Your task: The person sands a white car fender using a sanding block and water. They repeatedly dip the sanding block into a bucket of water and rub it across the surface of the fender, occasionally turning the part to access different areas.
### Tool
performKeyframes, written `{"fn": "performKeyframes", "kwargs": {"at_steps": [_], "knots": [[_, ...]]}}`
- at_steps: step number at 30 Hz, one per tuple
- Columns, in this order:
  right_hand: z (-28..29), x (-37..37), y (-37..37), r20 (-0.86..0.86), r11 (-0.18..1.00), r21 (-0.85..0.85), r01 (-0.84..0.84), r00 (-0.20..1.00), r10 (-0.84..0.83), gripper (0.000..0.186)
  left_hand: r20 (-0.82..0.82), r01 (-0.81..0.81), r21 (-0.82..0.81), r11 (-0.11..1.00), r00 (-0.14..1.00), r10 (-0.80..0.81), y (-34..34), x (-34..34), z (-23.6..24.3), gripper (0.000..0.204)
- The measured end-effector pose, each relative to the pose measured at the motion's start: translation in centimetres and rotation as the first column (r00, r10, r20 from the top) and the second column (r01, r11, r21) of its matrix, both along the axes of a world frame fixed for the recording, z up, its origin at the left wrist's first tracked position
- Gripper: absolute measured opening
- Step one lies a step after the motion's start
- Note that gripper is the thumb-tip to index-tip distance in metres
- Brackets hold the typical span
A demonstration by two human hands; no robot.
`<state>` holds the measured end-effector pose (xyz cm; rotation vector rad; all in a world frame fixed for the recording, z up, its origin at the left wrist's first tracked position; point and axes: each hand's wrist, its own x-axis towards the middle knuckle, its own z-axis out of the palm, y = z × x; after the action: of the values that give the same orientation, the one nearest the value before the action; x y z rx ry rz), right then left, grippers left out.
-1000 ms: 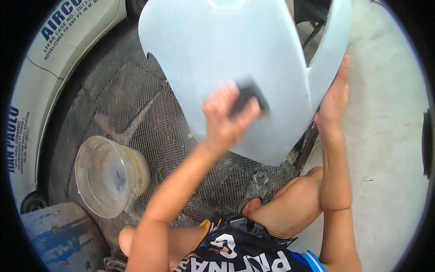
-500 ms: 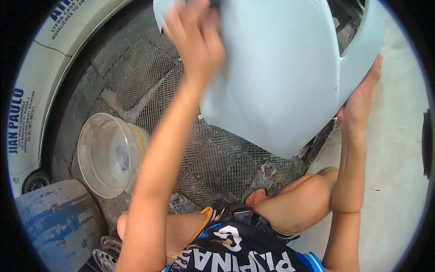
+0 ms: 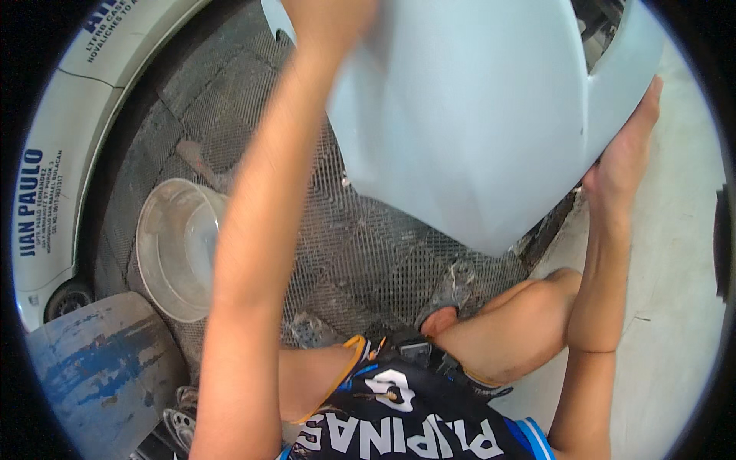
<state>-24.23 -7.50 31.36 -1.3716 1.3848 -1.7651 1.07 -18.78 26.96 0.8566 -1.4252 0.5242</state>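
A large pale blue-grey vehicle body panel [image 3: 468, 123] slants across the upper middle, its pointed lower corner toward me. My right hand [image 3: 625, 165] is closed around the narrow arm along the panel's right edge, with the thumb side up the outer rim. At the top, my left hand [image 3: 330, 23] lies over the panel's upper left part. Its fingers run past the picture's upper edge and are blurred, so what they hold, if anything, is hidden.
A clear plastic bucket [image 3: 165, 253] with some liquid stands on the dark ribbed floor mats [image 3: 222, 100]. Beside it is a scuffed blue-and-grey drum [image 3: 107, 368]. A white vehicle [image 3: 69, 115] fills the left side. A pale smooth surface [image 3: 667, 322] lies at right.
My left hand has slid farther up, and its fingers have left the picture. The panel and my right hand appear slightly farther right, while the right hand keeps its hold.
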Motion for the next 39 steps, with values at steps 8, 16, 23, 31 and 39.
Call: {"fn": "performKeyframes", "kwargs": {"at_steps": [8,16,23,31,39], "knots": [[0.1,-1.0,-1.2,-0.003,0.996,-0.076,0.036,0.999,-0.036,0.068,0.075,0.186,0.350,0.918,0.971,-0.226,11.3,-3.6,-20.5,0.056],[-0.8,-1.2,-0.5,-0.012,1.000,-0.024,0.015,1.000,-0.015,0.070,-0.043,0.006,0.039,0.999,0.999,-0.005,2.5,-2.2,-3.8,0.026],[-0.7,-0.7,-0.5,-0.094,0.997,-0.078,0.011,0.995,-0.018,0.079,0.180,0.225,0.068,0.972,0.955,-0.234,5.7,-2.3,-10.4,0.032],[0.6,1.1,0.0,0.176,0.997,-0.074,-0.013,0.984,0.025,0.060,0.126,0.242,0.173,0.955,0.956,-0.265,9.7,-7.1,-9.3,0.032],[0.4,1.0,0.5,0.051,0.999,-0.047,-0.022,0.998,0.024,0.067,-0.012,0.122,-0.011,0.993,0.993,-0.122,3.2,-2.9,-2.8,0.031]]}}
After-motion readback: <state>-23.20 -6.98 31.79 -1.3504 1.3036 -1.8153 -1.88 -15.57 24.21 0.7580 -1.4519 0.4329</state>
